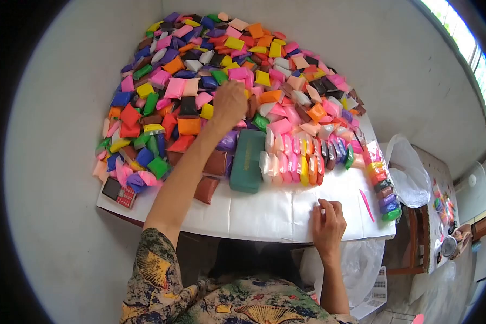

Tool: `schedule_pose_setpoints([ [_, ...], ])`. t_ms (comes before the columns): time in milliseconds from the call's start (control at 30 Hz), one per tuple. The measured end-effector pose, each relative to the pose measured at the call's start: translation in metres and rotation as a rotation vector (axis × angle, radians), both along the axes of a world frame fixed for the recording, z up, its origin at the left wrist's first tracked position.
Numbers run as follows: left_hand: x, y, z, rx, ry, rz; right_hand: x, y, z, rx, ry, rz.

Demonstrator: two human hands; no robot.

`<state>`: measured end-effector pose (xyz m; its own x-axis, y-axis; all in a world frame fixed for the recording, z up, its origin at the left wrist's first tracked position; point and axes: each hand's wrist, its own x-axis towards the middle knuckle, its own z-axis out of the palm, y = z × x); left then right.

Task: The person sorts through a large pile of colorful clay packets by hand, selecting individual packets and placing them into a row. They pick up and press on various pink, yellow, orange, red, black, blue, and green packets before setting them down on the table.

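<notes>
Pink pkt (237, 73) nr L grip (230, 102).

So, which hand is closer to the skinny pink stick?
Right. The right hand is just left of the pink stick, near the table's front edge. The left hand is farther away, over the colourful packets.

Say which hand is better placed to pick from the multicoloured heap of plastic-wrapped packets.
Probably the left hand: it's at the heap. The right hand is by the near edge of the white-covered table, farther off.
</notes>
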<state>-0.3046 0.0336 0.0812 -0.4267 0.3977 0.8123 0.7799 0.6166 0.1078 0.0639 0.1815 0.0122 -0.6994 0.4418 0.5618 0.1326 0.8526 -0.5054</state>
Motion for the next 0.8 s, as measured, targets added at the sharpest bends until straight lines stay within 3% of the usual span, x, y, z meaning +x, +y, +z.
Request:
schedule_pose_setpoints([
  [100,-0.019,-0.024,0.023,-0.044,0.116,0.175,-0.001,0.0,0.0,-0.017,0.014,0.003],
  [200,-0.056,-0.046,0.023,-0.126,0.066,0.238,0.0,-0.002,0.003,-0.038,0.015,0.003],
  [300,0.001,-0.076,0.053,-0.274,-0.217,0.43,-0.001,0.001,0.002,-0.03,0.033,0.007],
  [400,0.013,-0.098,0.045,-0.41,-0.443,0.536,0.0,-0.001,0.002,-0.049,0.034,0.004],
  [633,0.014,-0.105,0.013,-0.155,-0.363,0.577,0.001,-0.002,0.005,-0.043,0.054,0.03],
  [700,0.054,-0.107,0.038,-0.101,-0.363,0.574,0.0,-0.001,0.006,-0.019,0.06,0.025],
  [800,0.125,-0.109,0.045,0.127,-0.298,0.327,-0.001,-0.002,0.003,-0.012,0.065,0.02],
])
